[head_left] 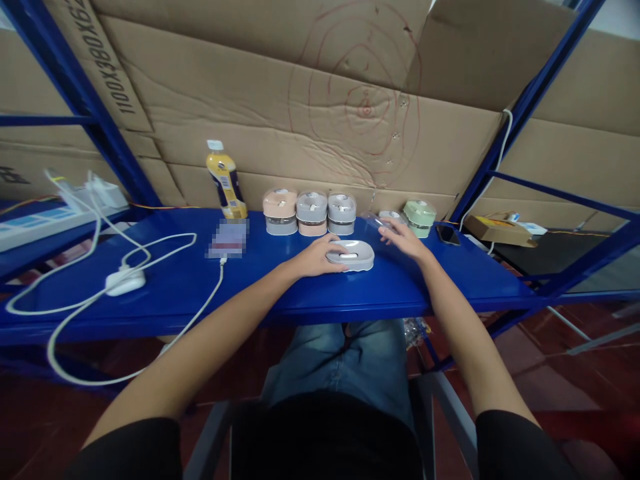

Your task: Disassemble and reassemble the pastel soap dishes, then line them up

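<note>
My left hand grips the left end of a grey oval box, thumb and fingers around its rim. The box lies on the blue shelf, with a small white piece in its middle. To the right and a little further back, my right hand is closed on a clear plastic lid, held by its edge. Part of another grey box shows behind that hand. Beside it stands a green box with a clear top.
Stacked peach and grey boxes line the cardboard wall. On the left are a yellow bottle, a blurred-out device on a white cable and a white adapter. A phone lies at the right.
</note>
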Demonstrator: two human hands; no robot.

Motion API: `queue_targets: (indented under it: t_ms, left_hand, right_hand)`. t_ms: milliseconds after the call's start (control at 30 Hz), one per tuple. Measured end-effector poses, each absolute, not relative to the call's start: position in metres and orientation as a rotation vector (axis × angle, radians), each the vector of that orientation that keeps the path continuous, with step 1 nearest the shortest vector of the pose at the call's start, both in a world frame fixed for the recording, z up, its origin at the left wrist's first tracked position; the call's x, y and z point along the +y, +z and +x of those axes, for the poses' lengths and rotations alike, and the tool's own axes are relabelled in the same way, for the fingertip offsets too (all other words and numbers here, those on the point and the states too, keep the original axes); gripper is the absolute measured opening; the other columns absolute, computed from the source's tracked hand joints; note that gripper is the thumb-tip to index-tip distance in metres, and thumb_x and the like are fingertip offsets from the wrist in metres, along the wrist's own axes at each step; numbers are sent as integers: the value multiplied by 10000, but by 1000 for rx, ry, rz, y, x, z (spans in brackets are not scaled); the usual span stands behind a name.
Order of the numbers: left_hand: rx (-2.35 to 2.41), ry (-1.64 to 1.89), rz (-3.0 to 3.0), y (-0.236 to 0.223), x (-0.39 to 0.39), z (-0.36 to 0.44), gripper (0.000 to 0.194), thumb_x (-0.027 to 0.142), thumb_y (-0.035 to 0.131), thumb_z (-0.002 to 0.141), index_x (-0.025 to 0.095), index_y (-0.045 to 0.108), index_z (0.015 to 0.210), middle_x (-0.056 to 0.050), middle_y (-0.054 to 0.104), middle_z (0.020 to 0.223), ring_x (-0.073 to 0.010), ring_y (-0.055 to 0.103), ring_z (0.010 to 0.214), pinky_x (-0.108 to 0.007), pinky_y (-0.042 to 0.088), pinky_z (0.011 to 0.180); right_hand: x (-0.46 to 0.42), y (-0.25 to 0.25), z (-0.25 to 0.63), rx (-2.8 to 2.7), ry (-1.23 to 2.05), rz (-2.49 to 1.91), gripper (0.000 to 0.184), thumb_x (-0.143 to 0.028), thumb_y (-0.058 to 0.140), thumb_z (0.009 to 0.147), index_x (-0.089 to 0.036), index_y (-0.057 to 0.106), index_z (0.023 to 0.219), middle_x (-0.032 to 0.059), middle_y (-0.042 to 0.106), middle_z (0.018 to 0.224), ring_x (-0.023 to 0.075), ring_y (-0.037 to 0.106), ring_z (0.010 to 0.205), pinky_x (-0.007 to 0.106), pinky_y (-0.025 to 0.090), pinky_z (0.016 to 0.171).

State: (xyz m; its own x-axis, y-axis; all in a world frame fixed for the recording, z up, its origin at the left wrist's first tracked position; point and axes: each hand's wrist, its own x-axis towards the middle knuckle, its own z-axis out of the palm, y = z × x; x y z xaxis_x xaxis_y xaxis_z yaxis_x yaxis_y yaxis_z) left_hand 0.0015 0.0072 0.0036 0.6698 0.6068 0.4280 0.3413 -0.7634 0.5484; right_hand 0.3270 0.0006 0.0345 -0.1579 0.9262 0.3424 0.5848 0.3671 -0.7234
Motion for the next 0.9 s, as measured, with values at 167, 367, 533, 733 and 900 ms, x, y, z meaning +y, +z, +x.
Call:
queue_targets:
  t_ms: [167,367,533,733,900]
  left_hand:
    - [764,872,2490,5,2,4,468,608,728,961,231,860,1204,-157,654,1437,-408,575,1467,-581,460,1260]
    - [944,1070,2434,11,17,-13,438,550,655,1021,202,824,1226,-150,709,1326,-351,651,1337,-584,477,1241]
    - [993,1107,2391,12,19,-20,532,501,769,937,191,721,1366,-159,716,1405,-358,644,1375,-588,482,1224]
    - [880,1081,2305,7,5,-2,1108,591,971,699,181,456,1589,-210,628,1545,-417,620,1433,-601,487,1226]
    - [854,1033,2309,2,2,7,1272,563,1017,614,170,374,1639,-244,576,1598,-460,592,1471,-628,481,1225]
  right_hand:
    - [3,32,331,-1729,585,-1355,742,-788,673,926,-289,674,1474,110,791,1186,304,779,1002,451,677,846]
    - [1,33,328,-1690,576,-1374,693,-716,678,959,-267,644,1485,119,771,1215,295,762,1038,465,661,897]
    - [0,35,330,-1735,453,-1372,726,-740,740,879,-256,690,1418,130,760,1310,352,725,1218,573,590,1097]
    - [-11,35,298,-2041,509,-1001,797,-644,918,743,-265,712,1414,124,696,1494,349,673,1364,542,533,1193]
    - [-14,34,275,-2234,418,-883,799,-570,976,717,-225,735,1397,142,723,1415,342,696,1311,537,522,1195]
